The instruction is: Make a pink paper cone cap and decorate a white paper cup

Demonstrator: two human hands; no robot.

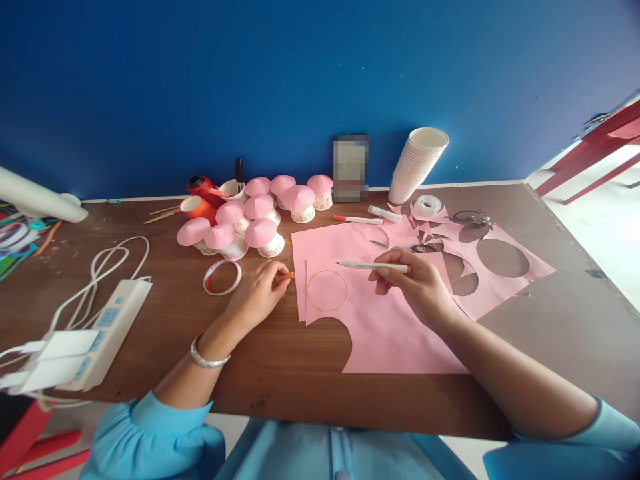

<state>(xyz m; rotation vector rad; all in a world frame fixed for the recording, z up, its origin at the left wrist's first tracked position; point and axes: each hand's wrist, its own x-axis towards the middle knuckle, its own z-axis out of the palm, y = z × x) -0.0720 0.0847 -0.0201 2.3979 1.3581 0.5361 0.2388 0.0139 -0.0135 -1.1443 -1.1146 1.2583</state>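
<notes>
My right hand (415, 280) grips a white marker pen (367, 265) above the pink paper (385, 333), its tip pointing left. A thin yellowish circle (327, 291) is drawn on the sheet, left of the tip. At the paper's left edge my left hand (265, 287) pinches a small orange-yellow pen cap (287, 275). Just left of that hand lies a white tape ring (222, 277). Behind it stand several paper cups with pink cone tops (260, 233). Dark-handled scissors (425, 247) rest on the paper beyond my right hand, partly hidden.
Cut pink scraps (500, 267) with round holes spread to the right. A tall stack of white cups (417, 167) leans near the blue wall, beside a phone (351, 168). A power strip (110, 333) with white cables occupies the left. Another marker (359, 220) lies behind the paper.
</notes>
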